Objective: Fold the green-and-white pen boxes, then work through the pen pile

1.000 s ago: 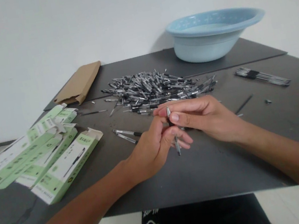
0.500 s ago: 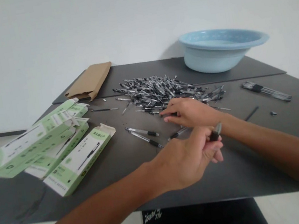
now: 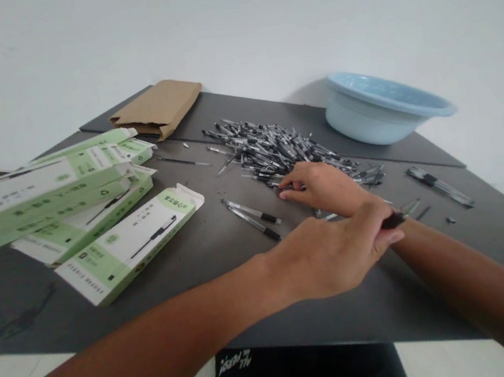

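My left hand (image 3: 339, 252) is closed around a pen (image 3: 393, 219), its dark grip between thumb and fingers and its clear end pointing right. It is in front of my right forearm and overlaps it in the view. My right hand (image 3: 326, 186) reaches to the near edge of a pile of pens (image 3: 273, 143), with thumb and fingers closing on a black-and-clear pen there; the fingers partly hide it. Two loose pens (image 3: 252, 219) lie left of my hands. Another pen lies partly hidden under my right hand.
Green-and-white pen boxes (image 3: 134, 245) lie stacked on the left. Behind them is a brown paper packet (image 3: 162, 106). A light blue basin (image 3: 383, 107) stands at the back right, with a bundle of pens (image 3: 440, 186) in front of it. A small dark piece (image 3: 450, 220) lies nearby.
The view has tilted and turned. My left hand has moved right with the pen, further across my right forearm. My right hand stays at the pile's near edge.
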{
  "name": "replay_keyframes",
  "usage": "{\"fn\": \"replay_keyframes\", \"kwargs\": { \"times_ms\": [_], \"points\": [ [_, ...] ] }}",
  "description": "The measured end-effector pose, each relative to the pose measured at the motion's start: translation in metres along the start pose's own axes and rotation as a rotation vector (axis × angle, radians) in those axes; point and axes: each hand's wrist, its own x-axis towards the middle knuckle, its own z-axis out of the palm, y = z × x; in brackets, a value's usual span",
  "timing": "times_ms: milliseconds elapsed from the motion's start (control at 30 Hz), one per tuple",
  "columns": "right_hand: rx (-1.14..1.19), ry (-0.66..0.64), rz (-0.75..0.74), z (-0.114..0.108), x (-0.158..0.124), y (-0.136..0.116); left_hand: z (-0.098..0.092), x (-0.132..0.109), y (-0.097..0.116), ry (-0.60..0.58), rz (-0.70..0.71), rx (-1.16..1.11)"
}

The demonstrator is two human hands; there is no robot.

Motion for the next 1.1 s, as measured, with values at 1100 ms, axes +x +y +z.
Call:
{"fn": "replay_keyframes", "kwargs": {
  "times_ms": [1100],
  "points": [
    [1.102,0.459,0.12,-0.027,-0.108,0.033,-0.027,-0.007,-0.029,0.431,0.196,0.017]
  ]
}}
